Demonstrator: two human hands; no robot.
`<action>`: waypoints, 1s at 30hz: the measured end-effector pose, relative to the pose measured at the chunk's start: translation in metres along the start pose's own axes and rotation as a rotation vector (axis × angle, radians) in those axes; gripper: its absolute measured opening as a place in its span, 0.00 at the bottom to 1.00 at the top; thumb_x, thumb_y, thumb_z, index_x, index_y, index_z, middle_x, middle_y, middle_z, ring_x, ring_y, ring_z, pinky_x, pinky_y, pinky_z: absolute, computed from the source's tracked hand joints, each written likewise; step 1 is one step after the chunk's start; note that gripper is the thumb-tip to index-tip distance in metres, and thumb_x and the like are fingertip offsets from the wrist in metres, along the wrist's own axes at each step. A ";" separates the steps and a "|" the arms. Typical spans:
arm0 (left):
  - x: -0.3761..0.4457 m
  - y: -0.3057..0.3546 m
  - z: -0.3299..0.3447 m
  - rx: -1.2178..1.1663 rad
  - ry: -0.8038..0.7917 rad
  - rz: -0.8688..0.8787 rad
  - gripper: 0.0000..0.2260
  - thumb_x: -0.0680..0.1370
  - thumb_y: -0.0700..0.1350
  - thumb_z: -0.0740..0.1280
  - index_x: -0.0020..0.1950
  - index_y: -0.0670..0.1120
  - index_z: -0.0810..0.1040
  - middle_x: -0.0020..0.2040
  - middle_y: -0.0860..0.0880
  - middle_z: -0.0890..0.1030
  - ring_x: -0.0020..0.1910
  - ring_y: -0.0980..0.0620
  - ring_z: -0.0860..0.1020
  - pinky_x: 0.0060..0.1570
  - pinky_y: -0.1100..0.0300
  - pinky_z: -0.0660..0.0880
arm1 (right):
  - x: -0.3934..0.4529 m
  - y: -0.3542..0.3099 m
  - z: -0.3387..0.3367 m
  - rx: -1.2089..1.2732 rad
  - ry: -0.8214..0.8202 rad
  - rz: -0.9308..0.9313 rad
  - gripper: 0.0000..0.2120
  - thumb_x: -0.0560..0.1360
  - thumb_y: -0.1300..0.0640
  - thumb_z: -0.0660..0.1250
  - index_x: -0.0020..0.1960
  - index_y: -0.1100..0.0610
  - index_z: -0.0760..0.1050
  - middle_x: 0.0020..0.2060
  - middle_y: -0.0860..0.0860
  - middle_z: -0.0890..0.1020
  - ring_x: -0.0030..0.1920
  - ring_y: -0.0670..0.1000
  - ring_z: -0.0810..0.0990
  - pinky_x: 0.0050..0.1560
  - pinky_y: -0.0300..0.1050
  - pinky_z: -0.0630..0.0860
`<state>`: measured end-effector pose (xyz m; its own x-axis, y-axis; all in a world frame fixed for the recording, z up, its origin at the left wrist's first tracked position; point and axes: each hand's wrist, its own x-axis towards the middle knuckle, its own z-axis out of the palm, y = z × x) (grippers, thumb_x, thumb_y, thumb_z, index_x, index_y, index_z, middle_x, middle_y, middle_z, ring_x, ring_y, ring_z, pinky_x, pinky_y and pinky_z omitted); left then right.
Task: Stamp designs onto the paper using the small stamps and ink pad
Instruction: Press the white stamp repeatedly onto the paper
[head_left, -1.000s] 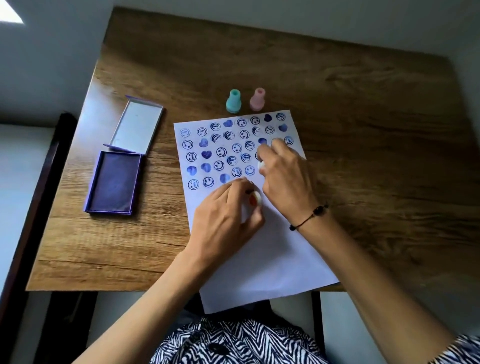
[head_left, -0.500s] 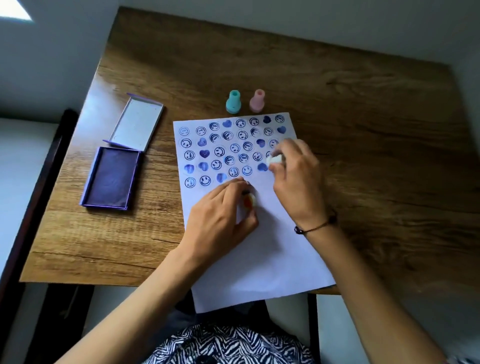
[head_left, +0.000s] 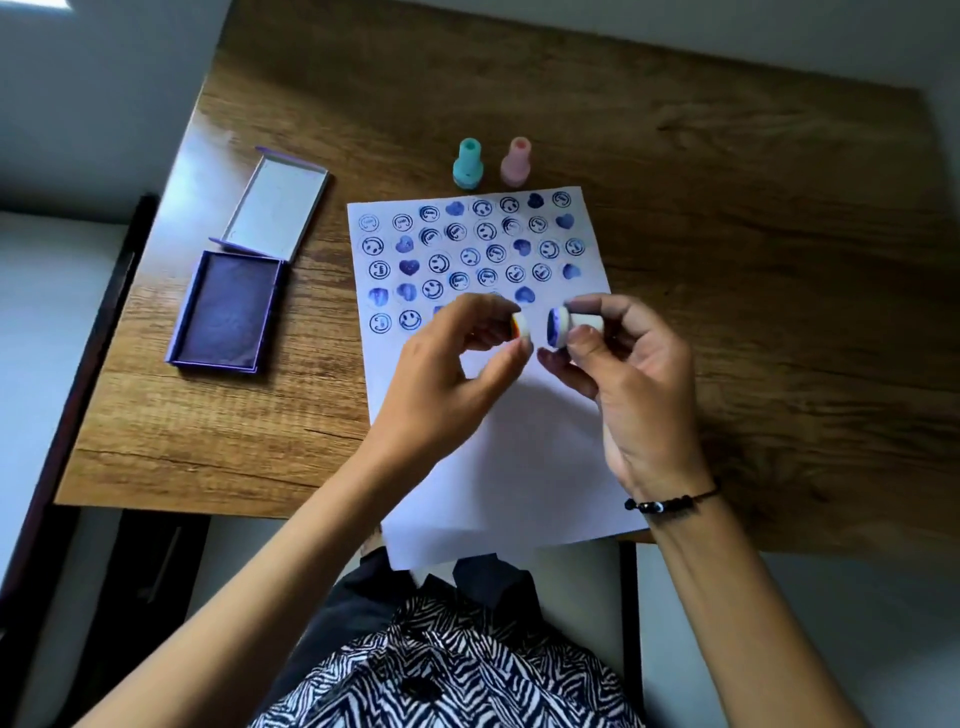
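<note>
A white paper sheet (head_left: 524, 467) lies on the wooden table, its upper half filled with several rows of blue smiley and heart prints. Both hands are raised above the sheet's middle. My right hand (head_left: 631, 384) pinches a small white stamp (head_left: 569, 326) on its side, its blue inked face turned left. My left hand (head_left: 452, 379) holds a small white cap (head_left: 521, 328) with an orange-red edge, a short gap from the stamp's face. The purple ink pad (head_left: 226, 312) lies open to the left of the paper, its lid (head_left: 278, 210) folded back.
A teal stamp (head_left: 468, 163) and a pink stamp (head_left: 517, 162) stand upright just beyond the paper's top edge. The table's near edge (head_left: 208, 509) runs under my forearms, and the paper overhangs it. A dark chair frame (head_left: 78, 364) stands at the left.
Both hands have lifted off the paper. The right hand brought its stamp up from the last row and turned it sideways, and the left hand raised the cap to face it.
</note>
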<state>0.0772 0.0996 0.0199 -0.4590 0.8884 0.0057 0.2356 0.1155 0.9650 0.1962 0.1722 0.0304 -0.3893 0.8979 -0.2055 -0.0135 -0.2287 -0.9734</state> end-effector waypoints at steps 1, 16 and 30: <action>0.001 0.003 0.001 -0.036 -0.014 -0.008 0.09 0.73 0.42 0.67 0.52 0.47 0.74 0.42 0.57 0.77 0.42 0.63 0.76 0.50 0.69 0.74 | -0.002 -0.003 0.001 0.007 -0.019 -0.017 0.13 0.74 0.70 0.64 0.42 0.53 0.77 0.35 0.50 0.78 0.41 0.53 0.80 0.44 0.42 0.83; 0.009 0.032 -0.008 -0.088 -0.023 0.011 0.09 0.73 0.38 0.66 0.52 0.38 0.76 0.47 0.40 0.82 0.46 0.44 0.82 0.53 0.42 0.77 | -0.002 -0.026 0.008 -0.189 -0.121 -0.228 0.10 0.74 0.65 0.65 0.44 0.50 0.75 0.46 0.53 0.80 0.48 0.51 0.82 0.46 0.45 0.83; 0.031 -0.014 -0.004 -0.015 0.392 -0.140 0.12 0.78 0.43 0.60 0.61 0.44 0.73 0.55 0.44 0.80 0.52 0.53 0.78 0.55 0.59 0.74 | 0.137 -0.061 0.097 -0.899 -0.399 -0.538 0.06 0.69 0.64 0.64 0.44 0.60 0.79 0.39 0.54 0.82 0.42 0.52 0.80 0.46 0.48 0.77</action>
<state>0.0559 0.1240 0.0074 -0.7776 0.6281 -0.0289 0.1370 0.2141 0.9672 0.0543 0.2731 0.0712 -0.8025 0.5764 0.1543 0.3382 0.6524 -0.6783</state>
